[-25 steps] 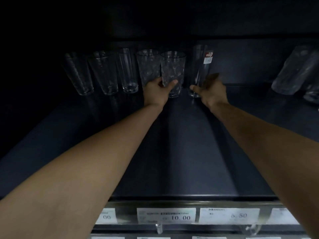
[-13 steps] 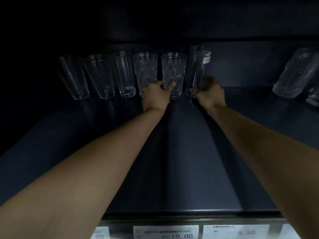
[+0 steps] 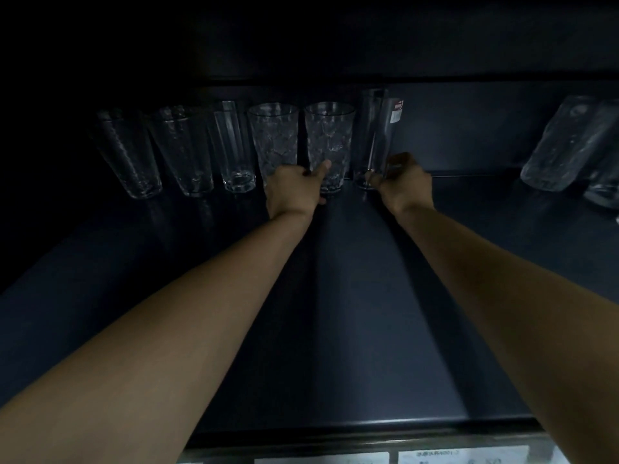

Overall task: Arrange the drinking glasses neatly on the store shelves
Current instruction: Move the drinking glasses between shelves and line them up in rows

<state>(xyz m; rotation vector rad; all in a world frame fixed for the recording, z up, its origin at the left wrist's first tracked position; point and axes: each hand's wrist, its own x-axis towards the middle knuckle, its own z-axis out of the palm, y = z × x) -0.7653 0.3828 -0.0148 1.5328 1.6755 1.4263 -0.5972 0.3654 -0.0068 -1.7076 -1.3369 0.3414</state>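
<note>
Two hands point(image 3: 290, 188) point(image 3: 406, 186) around two glasses point(image 3: 330, 139) point(image 3: 374, 128)

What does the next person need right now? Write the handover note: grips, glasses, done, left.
The left grip holds the dimpled glass low down, thumb on its front.
The right grip holds the tall stickered glass near its base.
Both stand upright at the back of the shelf, to the right of four other glasses.
Done: six glasses in one row.
Left: release both. The far-right glasses sit apart from the row and probably need lining up.
</note>
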